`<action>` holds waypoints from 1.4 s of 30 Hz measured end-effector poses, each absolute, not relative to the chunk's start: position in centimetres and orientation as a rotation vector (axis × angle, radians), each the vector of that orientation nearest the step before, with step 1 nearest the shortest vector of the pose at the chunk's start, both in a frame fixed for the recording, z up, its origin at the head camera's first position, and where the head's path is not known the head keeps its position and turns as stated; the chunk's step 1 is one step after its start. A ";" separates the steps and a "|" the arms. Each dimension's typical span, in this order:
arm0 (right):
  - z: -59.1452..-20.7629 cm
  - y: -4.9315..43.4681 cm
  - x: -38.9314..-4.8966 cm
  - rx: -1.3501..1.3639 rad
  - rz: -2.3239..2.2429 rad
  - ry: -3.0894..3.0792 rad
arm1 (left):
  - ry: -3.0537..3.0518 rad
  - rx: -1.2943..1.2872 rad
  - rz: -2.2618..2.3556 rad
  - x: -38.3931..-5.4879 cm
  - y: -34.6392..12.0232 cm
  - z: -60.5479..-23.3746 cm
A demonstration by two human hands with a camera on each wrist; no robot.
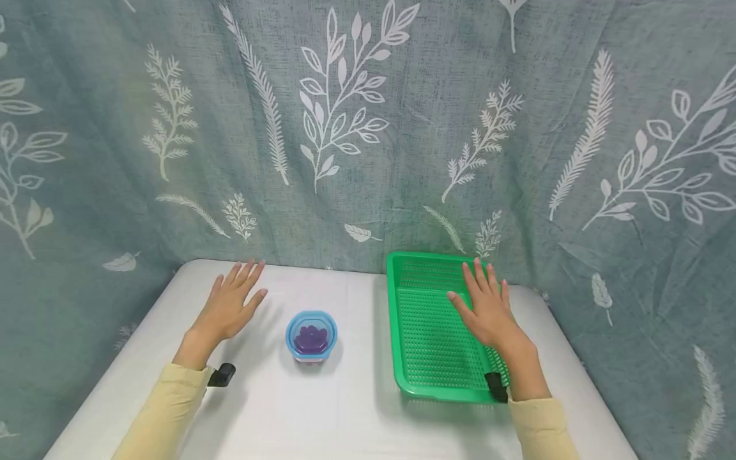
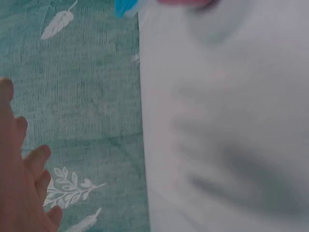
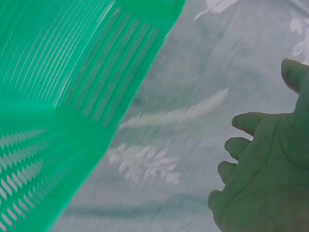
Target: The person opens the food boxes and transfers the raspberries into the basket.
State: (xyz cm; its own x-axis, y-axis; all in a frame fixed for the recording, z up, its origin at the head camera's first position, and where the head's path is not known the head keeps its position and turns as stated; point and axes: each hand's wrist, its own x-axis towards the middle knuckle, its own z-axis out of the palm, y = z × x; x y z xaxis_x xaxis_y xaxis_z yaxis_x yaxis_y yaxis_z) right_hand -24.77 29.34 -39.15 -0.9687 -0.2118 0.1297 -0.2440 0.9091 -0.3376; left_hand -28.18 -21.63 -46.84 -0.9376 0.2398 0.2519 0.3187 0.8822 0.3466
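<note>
A small round container [image 1: 311,335] with a blue rim stands on the white table, between the two hands, and something purple shows inside it. To its right lies a green perforated plastic basket [image 1: 397,332]. My left hand [image 1: 227,308], fingers spread, hovers over the table left of the container and holds nothing. Over the right part of the basket is my right hand [image 1: 487,310], also with spread fingers and nothing in it. In the left wrist view only a blue edge [image 2: 126,7] and a pinkish base of the container show. The basket's corner [image 3: 111,111] fills the left of the right wrist view.
The white table [image 1: 259,415] has a grey-green curtain [image 1: 368,211] with white leaf prints behind it and along both sides. A black wrist device [image 1: 222,375] sits at the left cuff, another [image 1: 496,386] at the right cuff beside the basket's near edge.
</note>
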 end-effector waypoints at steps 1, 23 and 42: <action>-39.3 28.8 -24.4 0.383 0.570 -2.967 | -2.839 -0.445 -0.620 -27.8 -21.4 -47.2; -42.5 15.2 -14.8 0.924 0.895 -2.857 | -2.819 -0.548 -1.416 -22.5 -17.4 -52.5; -50.3 9.9 -17.7 1.012 0.792 -2.833 | -2.547 -0.622 -1.991 -23.5 -15.7 -55.0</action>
